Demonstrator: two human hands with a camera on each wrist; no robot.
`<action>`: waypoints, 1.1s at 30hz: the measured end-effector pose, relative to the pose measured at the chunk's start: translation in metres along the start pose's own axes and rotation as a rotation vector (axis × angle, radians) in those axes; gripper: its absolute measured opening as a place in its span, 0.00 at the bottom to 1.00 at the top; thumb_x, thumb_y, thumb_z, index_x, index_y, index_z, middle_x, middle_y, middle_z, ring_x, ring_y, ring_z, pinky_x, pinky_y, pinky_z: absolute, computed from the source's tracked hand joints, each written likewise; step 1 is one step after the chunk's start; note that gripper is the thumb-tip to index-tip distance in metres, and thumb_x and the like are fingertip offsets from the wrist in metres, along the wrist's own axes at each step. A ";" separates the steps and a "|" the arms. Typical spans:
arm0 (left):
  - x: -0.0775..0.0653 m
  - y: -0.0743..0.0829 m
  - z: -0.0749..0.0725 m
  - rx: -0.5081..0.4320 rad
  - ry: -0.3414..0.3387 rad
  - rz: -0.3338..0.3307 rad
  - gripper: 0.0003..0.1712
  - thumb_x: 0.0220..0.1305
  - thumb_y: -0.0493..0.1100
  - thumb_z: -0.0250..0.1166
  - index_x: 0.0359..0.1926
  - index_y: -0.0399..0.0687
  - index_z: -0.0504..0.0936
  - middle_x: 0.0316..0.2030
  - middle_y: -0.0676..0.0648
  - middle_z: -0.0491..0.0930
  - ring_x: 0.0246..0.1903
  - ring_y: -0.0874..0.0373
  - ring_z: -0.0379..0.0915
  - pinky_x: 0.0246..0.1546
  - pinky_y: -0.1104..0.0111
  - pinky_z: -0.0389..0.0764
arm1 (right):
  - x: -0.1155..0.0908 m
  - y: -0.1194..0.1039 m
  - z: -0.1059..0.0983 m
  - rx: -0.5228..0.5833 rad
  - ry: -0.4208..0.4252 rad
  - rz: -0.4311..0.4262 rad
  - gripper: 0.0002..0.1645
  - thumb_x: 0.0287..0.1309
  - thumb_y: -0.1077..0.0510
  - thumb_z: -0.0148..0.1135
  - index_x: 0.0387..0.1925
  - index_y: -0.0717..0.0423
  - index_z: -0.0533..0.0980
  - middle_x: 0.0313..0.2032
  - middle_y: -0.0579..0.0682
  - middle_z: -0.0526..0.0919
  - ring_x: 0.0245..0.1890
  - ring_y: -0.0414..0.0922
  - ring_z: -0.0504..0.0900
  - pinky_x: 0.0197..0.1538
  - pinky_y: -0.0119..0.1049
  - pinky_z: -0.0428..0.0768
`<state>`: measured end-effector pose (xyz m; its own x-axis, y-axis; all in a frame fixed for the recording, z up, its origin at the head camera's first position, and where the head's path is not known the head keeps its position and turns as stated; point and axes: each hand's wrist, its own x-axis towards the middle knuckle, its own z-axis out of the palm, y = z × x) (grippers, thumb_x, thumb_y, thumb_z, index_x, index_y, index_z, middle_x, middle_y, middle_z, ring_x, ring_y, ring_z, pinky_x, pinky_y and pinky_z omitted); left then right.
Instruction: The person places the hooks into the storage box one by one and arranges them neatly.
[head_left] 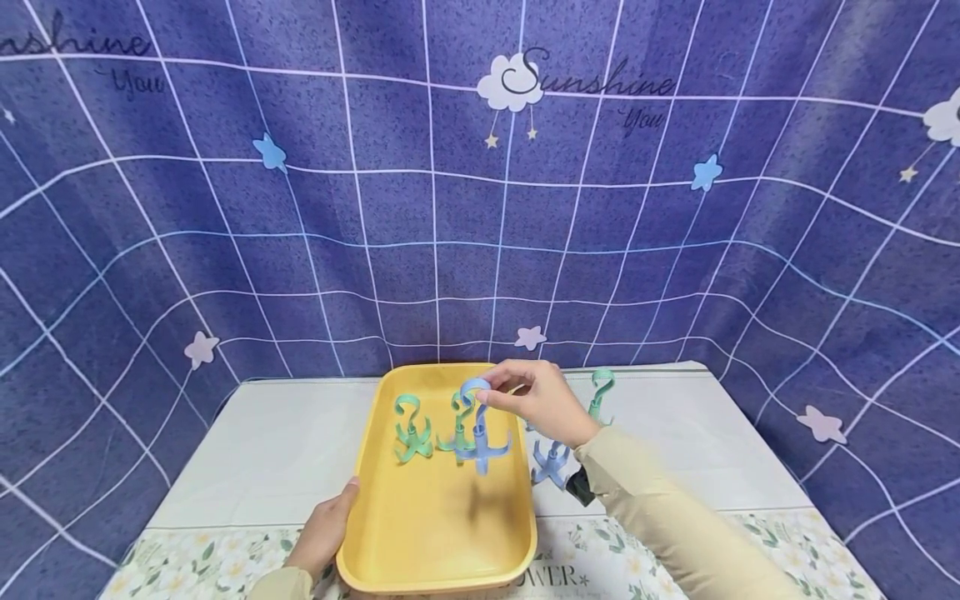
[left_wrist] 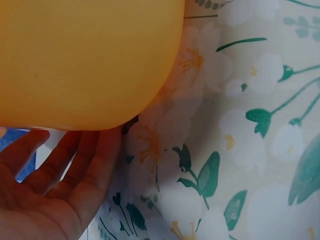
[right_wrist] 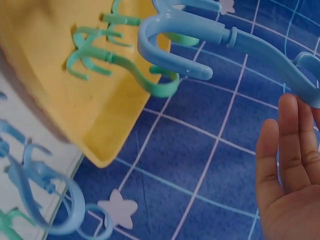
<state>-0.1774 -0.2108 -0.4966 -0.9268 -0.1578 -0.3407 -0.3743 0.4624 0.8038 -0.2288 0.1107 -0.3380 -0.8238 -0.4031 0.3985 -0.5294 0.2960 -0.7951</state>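
Note:
Between thumb and fingertips my right hand [head_left: 543, 398] pinches the curved top of a blue multi-prong hanging hook [head_left: 480, 450]. That hook hangs prongs down above the yellow tray [head_left: 427, 533]; in the right wrist view the blue hook [right_wrist: 187, 30] runs from the upper middle to the fingers. Inside the tray's far half lie two green hooks, one green hook [head_left: 412, 437] on the left and another green hook [head_left: 459, 433] partly behind the blue one. At the tray's left side, my left hand [head_left: 324, 527] touches the outer wall with fairly straight fingers [left_wrist: 92, 165].
Right of the tray, beneath my right forearm, lies a blue hook [head_left: 551, 464], partly covered. A green hook [head_left: 600, 396] lies farther back. The white table [head_left: 292, 442] has a flowered cloth [head_left: 195, 558] in front and a purple-blue gridded curtain [head_left: 420, 208] behind.

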 end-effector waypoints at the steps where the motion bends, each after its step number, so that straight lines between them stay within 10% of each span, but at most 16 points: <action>1: 0.000 0.000 0.000 -0.001 -0.002 0.002 0.53 0.76 0.73 0.34 0.64 0.23 0.70 0.39 0.38 0.86 0.35 0.52 0.84 0.44 0.54 0.86 | 0.001 0.000 0.003 -0.001 -0.005 -0.003 0.10 0.61 0.60 0.73 0.44 0.59 0.86 0.34 0.48 0.88 0.36 0.42 0.85 0.44 0.42 0.87; 33: 0.002 -0.001 -0.001 -0.013 -0.038 0.016 0.50 0.78 0.70 0.32 0.65 0.24 0.70 0.43 0.38 0.85 0.39 0.50 0.84 0.48 0.54 0.84 | 0.022 0.022 0.102 0.050 -0.034 0.104 0.08 0.57 0.62 0.76 0.39 0.58 0.88 0.31 0.46 0.87 0.29 0.37 0.81 0.37 0.27 0.82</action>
<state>-0.1785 -0.2122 -0.4973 -0.9310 -0.1168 -0.3457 -0.3597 0.4533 0.8156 -0.2374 0.0198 -0.3935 -0.8661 -0.4019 0.2971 -0.4296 0.2951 -0.8534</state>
